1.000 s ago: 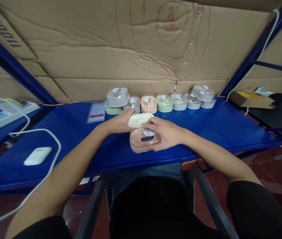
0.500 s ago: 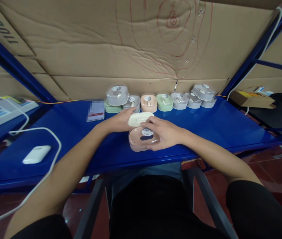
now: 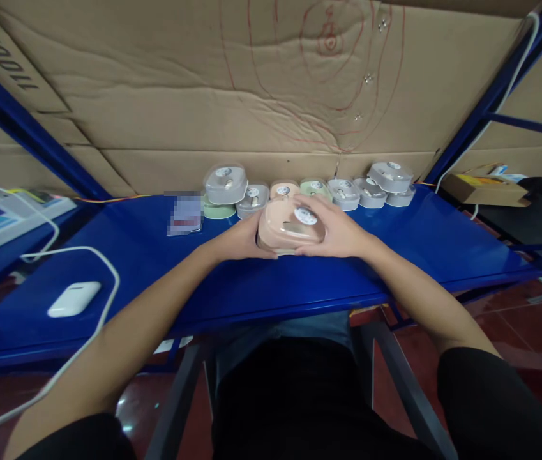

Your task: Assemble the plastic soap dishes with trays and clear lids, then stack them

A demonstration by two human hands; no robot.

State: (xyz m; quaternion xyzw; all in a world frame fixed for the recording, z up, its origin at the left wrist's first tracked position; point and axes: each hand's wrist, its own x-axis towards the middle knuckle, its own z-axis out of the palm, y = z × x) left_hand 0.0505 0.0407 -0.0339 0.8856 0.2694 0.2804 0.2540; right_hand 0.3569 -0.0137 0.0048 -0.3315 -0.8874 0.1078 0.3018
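Both my hands hold a peach plastic box [image 3: 278, 227] in front of the row of boxes. It is rounded, with a glossy top, a round white sticker and a dark slot. A thin pale edge shows along its underside, seemingly the cream base. My left hand [image 3: 246, 239] grips its left side, thumb toward me. My right hand [image 3: 340, 230] wraps its right side, fingers over the back edge by the sticker. My hands and the held box partly hide another peach box [image 3: 283, 188] and a green box [image 3: 315, 187] behind.
Along the cardboard wall stand several similar grey boxes [image 3: 343, 193], with stacked ones [image 3: 225, 183] at the row's left and right ends. A phone-like slab [image 3: 185, 214], blurred out, lies left. A white case [image 3: 74, 299] and a white cable [image 3: 116, 281] are at the left front.
The cream base and the peach cover, held apart before, are now together as one box between both hands. My right hand has moved up and away from me with the cover.
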